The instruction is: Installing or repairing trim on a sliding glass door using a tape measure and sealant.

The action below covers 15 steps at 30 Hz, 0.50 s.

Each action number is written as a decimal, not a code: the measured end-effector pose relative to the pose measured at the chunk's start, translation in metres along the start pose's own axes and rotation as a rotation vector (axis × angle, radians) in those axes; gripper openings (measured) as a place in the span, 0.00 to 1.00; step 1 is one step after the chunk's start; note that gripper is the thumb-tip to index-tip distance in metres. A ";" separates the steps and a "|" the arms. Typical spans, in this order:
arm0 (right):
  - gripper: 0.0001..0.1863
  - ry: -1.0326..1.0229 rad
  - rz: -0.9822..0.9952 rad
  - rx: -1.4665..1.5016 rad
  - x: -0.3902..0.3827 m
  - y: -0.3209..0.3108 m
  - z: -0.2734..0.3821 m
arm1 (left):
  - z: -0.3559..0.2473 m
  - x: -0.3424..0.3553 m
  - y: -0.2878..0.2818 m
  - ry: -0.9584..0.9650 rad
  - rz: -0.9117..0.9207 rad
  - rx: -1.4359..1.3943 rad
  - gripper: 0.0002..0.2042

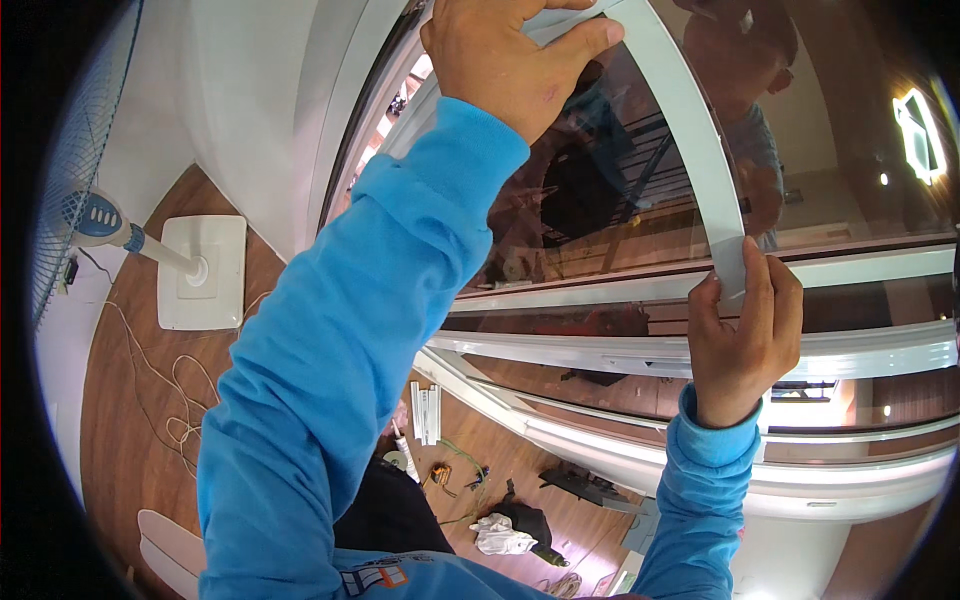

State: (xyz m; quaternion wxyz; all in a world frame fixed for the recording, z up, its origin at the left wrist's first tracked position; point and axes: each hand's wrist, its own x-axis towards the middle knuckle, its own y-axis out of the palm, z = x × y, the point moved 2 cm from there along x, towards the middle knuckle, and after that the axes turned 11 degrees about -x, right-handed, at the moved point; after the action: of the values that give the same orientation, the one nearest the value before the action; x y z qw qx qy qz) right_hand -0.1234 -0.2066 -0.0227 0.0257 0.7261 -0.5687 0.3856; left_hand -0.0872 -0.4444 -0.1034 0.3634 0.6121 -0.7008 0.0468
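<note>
A long white flat strip (pixel 690 120) runs down over the dark window glass (pixel 625 190), bowed by the lens. At the top edge of the view, my left hand (pixel 510 60) grips the strip's upper end between thumb and fingers; the fingertips are partly cut off. Lower down on the right, my right hand (pixel 748 335) pinches the strip's lower end, thumb on one side and fingers on the other. That end lies against the white window rail (pixel 610 292). Both arms are in blue sleeves.
A white standing fan (pixel 200 270) with a loose cable (pixel 180 400) stands on the wooden floor at left. Below lie white trim pieces (pixel 426 414), a white bag (pixel 503 535) and a black bag (pixel 525 518). Several white window rails (pixel 860 345) cross the right side.
</note>
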 end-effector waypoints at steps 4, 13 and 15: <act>0.27 -0.001 -0.006 0.000 0.001 0.000 0.002 | 0.001 -0.001 0.000 0.000 -0.005 0.009 0.13; 0.26 -0.002 0.022 0.008 0.004 -0.003 0.002 | 0.008 0.002 0.004 0.153 -0.077 -0.101 0.13; 0.26 0.000 0.006 0.004 0.004 -0.002 0.000 | 0.004 0.000 0.004 0.102 -0.059 -0.074 0.13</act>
State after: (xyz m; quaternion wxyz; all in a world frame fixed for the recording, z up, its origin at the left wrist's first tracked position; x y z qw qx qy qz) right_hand -0.1212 -0.2090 -0.0199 0.0232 0.7244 -0.5702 0.3867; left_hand -0.0927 -0.4458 -0.1051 0.4223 0.6155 -0.6642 0.0414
